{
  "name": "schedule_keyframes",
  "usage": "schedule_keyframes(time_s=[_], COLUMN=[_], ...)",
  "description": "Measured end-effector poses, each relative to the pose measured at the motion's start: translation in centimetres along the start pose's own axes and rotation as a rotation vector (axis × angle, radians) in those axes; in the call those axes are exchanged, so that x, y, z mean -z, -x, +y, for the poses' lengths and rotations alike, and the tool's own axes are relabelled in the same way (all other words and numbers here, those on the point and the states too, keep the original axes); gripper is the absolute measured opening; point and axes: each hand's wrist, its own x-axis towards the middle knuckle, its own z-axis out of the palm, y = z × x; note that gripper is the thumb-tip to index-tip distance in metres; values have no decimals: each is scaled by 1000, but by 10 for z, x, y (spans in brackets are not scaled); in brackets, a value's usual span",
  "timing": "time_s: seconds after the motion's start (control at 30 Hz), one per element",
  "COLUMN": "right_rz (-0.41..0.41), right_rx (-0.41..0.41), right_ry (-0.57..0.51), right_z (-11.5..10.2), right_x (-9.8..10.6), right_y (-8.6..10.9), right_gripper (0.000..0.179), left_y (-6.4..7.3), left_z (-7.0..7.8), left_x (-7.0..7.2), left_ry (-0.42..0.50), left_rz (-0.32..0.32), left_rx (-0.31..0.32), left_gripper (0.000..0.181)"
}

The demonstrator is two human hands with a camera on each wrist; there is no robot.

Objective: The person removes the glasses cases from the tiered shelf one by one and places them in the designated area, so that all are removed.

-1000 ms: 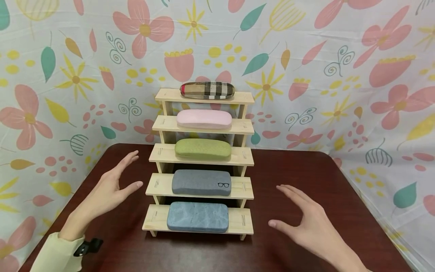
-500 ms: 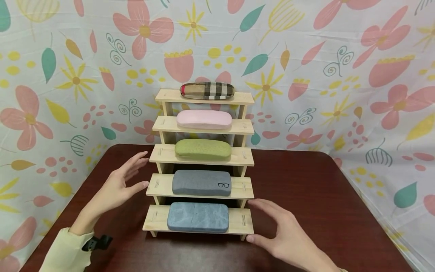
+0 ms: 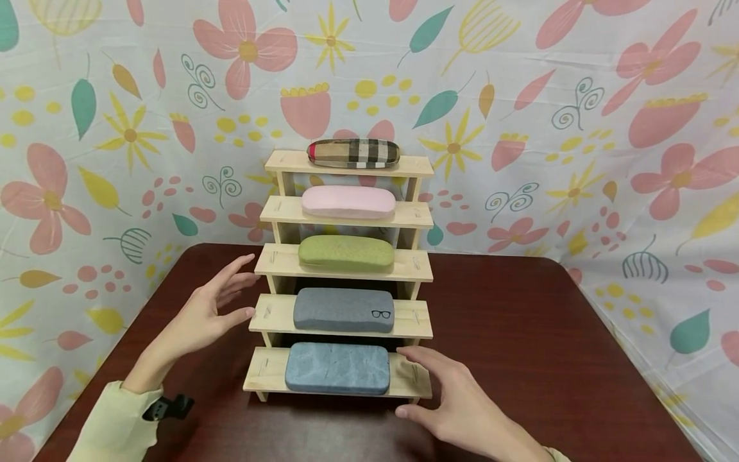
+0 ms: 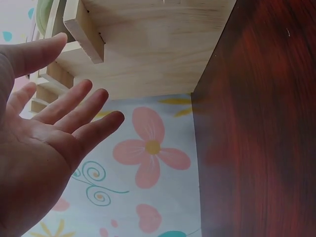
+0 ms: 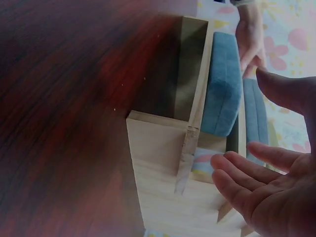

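A stepped wooden display stand (image 3: 263,369) bears a glasses case on each tier. Lowest lies the blue marbled case (image 3: 337,368), then a grey one (image 3: 343,310) printed with a spectacles outline, a green one (image 3: 346,253), a pink one (image 3: 348,201) and a plaid one (image 3: 353,153) on top. My right hand (image 3: 464,401) spreads thumb and fingers at the right end of the bottom tier, fingertips close to the blue case. Beside the stand's left edge, my left hand (image 3: 202,317) has its fingers extended, holding nothing; its open palm (image 4: 37,148) shows in the left wrist view.
The stand is on a dark reddish-brown table (image 3: 508,308). Behind and at both sides hangs a white cloth (image 3: 519,83) with flowers and leaves. A black strap (image 3: 167,407) is on the left wrist by a pale sleeve (image 3: 118,420).
My right hand has moved left, from open table to the bottom tier near the blue case. My left hand has come a little rightward to the stand's edge. The cases have stayed put.
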Motion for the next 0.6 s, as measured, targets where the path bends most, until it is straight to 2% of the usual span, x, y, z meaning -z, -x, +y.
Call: schedule_keyframes(time_s=[0.27,0.6], right_rz=[10,-11], right_rx=[13,-26], right_ry=[-8,-56], right_z=[0,5], right_x=[-7,-12], right_y=[-5,-10], right_gripper=[74,73], left_y=[-1,-5], left_z=[-2,-4], left_x=[-1,-1], left_ry=[12,23], left_rz=[-3,-10], left_rx=[-8,2], left_gripper=[91,90])
